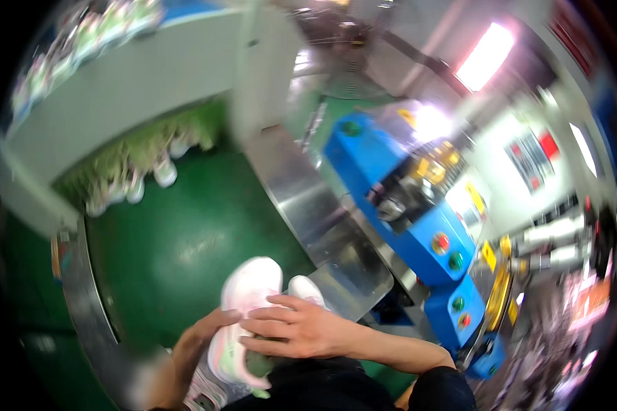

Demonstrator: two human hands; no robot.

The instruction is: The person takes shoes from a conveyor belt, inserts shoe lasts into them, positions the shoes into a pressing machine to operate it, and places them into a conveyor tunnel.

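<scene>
Left of the blue machine, the left hand grips a white-and-pink shoe by its side; the right hand lies across its upper, fingers slightly spread, grip unclear; another white shoe shows on the machine's side
</scene>
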